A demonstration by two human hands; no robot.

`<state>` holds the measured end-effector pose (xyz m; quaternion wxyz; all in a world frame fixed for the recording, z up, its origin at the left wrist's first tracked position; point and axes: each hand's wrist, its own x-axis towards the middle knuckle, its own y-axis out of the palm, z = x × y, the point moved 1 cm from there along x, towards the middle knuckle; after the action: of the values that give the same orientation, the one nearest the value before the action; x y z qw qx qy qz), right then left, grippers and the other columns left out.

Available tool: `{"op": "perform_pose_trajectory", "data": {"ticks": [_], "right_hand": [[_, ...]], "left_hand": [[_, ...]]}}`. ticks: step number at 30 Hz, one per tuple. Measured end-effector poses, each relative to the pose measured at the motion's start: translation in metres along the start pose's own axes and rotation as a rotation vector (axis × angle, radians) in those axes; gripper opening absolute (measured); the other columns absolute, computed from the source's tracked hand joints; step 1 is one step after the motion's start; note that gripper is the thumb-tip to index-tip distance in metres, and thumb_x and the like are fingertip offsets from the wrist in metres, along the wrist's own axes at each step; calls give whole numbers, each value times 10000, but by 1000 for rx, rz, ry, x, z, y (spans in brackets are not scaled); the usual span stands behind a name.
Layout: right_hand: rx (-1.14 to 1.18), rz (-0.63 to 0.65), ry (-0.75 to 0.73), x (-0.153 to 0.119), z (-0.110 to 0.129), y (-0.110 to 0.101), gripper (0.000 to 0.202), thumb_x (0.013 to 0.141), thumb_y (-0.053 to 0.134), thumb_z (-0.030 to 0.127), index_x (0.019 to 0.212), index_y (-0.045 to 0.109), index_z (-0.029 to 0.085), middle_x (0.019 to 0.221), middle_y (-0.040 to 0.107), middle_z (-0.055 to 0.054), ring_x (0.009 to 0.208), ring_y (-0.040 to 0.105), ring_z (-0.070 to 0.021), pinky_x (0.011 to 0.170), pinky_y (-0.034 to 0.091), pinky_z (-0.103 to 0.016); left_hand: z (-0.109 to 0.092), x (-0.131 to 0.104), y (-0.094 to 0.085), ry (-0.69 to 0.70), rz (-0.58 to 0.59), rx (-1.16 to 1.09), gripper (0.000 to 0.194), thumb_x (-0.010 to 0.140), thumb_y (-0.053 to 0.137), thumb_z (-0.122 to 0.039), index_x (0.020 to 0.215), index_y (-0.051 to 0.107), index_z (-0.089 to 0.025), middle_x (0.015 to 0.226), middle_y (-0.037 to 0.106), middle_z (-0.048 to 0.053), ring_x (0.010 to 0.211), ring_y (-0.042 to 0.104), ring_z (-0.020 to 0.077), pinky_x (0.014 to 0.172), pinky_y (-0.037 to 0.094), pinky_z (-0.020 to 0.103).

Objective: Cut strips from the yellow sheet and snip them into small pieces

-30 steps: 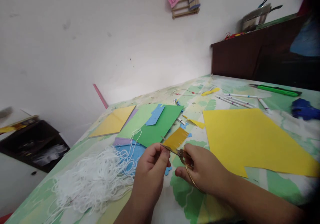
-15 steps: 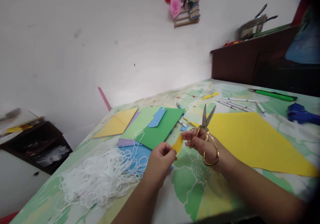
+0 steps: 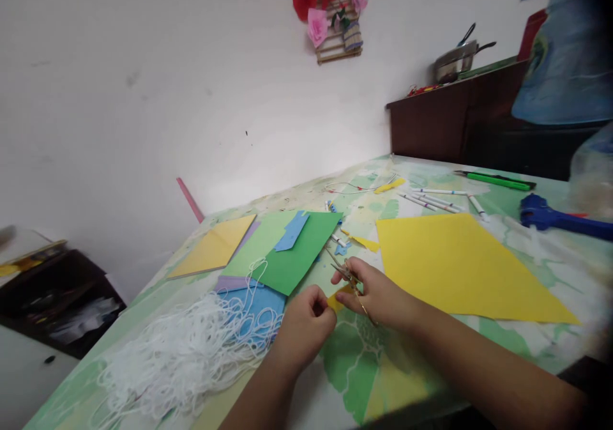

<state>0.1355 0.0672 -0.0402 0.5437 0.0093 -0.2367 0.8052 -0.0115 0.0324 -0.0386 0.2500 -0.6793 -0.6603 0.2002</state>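
Between my two hands is a small piece of yellow paper (image 3: 338, 297). My left hand (image 3: 309, 318) pinches its left end, thumb against curled fingers. My right hand (image 3: 371, 289) holds gold-handled scissors (image 3: 352, 276), their blades slightly apart and tilted toward the upper left. Fingers of my right hand also touch the right end of the yellow piece. Just beyond the hands lies a green sheet (image 3: 306, 251) with a blue cut piece (image 3: 292, 232) on top. A large yellow sheet (image 3: 460, 264) rests to the right of my right hand.
A tangled heap of white string (image 3: 186, 353) spreads at the left, partly over a blue sheet (image 3: 261, 305). Several markers (image 3: 431, 201), a green cutter (image 3: 498, 181) and a blue tool (image 3: 550, 216), perhaps a glue gun, lie at the right. A yellow pad (image 3: 215, 245) sits far left.
My right hand has turned over and lowered, swinging the scissors from upright to pointing up-left, near the yellow piece. My left hand keeps its pinch. The whole view has shifted slightly.
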Motion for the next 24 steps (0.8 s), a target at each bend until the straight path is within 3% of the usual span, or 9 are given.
{"op": "perform_pose_trajectory", "data": {"ticks": [8,15,19,24], "right_hand": [[172,39,45,-1,0,0,115,679,524,176,689,411,193,633,465,38,561,433,-101,517,340,-217],[369,-273,223,8,-12,-13,188,681,551,296,665,400,186,571,367,61,508,358,-85,492,284,-212],[447,-313,242,10,-16,-14,237,669,574,343,679,395,188,572,367,62,505,353,-86,485,274,-212],[514,-254,138,6,-8,-1,221,663,594,301,686,404,189,622,430,43,565,418,-102,548,331,-228]], "left_hand": [[-7,0,-1,-11,-24,-186,56,619,453,-132,602,435,-182,535,402,-64,495,376,75,470,298,196],[-10,2,-10,-17,-231,-315,84,659,495,-234,720,509,-178,609,503,-37,590,485,111,568,375,226],[-9,4,-3,-25,-211,-375,173,672,519,-291,779,541,-156,666,557,3,634,517,133,602,398,248],[-13,5,11,2,-142,-543,269,661,555,-330,855,556,-143,774,592,36,697,546,151,636,421,260]]}}
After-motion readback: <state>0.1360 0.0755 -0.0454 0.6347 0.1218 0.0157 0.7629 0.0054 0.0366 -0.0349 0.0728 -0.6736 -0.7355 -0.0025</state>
